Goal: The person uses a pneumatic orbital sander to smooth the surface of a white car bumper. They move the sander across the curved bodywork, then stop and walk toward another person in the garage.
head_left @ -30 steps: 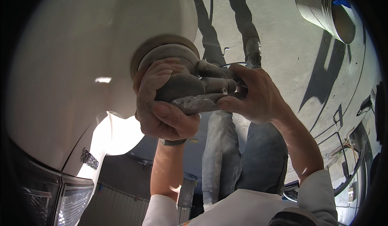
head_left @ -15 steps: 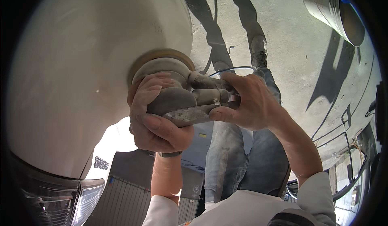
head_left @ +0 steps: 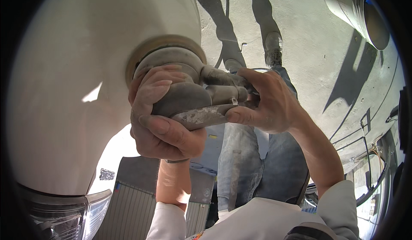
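A dusty grey orbital sander (head_left: 182, 100) with a round pad is pressed against the pale, curved car body panel (head_left: 86, 38). My left hand (head_left: 161, 120) wraps round the sander's head, fingers over the top and thumb along the near side. At its rear end, my right hand (head_left: 270, 102) grips the handle and hose fittings, thumb below and fingers above. The pad's edge (head_left: 171, 39) looks blurred against the panel. Its sanding face is hidden.
A car lamp (head_left: 64, 214) sits at the panel's lower left edge. On the concrete floor (head_left: 304, 25), a whitish bucket (head_left: 354, 10) lies on its side at the upper right. A thin metal stand (head_left: 367, 154) is at the right. My legs (head_left: 257, 167) are below the sander.
The sander and both hands have shifted slightly up and left across the panel. A bright patch of light now shows on the panel left of the sander.
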`<state>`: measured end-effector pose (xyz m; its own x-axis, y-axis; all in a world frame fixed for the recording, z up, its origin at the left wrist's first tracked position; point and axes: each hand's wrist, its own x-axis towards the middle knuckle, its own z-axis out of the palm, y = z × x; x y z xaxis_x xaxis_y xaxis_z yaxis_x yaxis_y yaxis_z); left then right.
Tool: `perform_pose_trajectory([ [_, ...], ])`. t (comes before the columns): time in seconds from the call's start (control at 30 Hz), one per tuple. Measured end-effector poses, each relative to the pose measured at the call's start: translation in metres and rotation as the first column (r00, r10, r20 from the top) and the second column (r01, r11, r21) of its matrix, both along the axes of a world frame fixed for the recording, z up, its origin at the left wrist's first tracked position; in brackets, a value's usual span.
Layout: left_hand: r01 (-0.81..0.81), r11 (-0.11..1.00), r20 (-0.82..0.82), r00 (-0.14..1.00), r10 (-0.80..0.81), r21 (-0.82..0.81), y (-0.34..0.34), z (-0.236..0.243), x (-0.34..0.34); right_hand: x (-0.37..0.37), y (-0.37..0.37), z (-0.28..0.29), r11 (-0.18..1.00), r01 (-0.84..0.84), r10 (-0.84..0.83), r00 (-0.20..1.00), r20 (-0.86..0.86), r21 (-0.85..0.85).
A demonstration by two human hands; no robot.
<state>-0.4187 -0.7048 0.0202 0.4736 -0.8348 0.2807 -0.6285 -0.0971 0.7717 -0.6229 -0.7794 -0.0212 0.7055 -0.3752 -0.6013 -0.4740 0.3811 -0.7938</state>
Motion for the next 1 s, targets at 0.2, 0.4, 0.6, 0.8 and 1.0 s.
perform_pose_trajectory([
  [0.2,0.062,0.992,0.126,0.989,-0.076,0.108,0.043,0.025,0.008,0.025,0.038,0.019,0.968,-0.239,0.232,0.968,-0.099,-0.071],
  [0.4,0.003,0.999,0.08,0.997,-0.007,0.053,0.043,0.019,0.004,0.022,0.018,0.032,0.972,-0.195,0.189,0.98,-0.055,-0.129],
  [0.6,-0.019,1.0,0.037,0.999,0.019,0.005,0.031,0.012,0.009,0.026,0.028,0.031,0.984,-0.167,0.16,0.981,-0.111,-0.055],
  [0.8,0.028,0.999,0.026,0.999,-0.029,0.032,0.057,0.02,0.006,0.031,0.033,0.04,0.949,-0.293,0.263,0.94,-0.218,-0.118],
  [1.0,0.051,0.998,-0.002,0.999,-0.051,-0.039,0.057,-0.002,0.016,0.011,0.035,0.019,0.988,-0.059,0.06,0.998,0.006,-0.14],
])
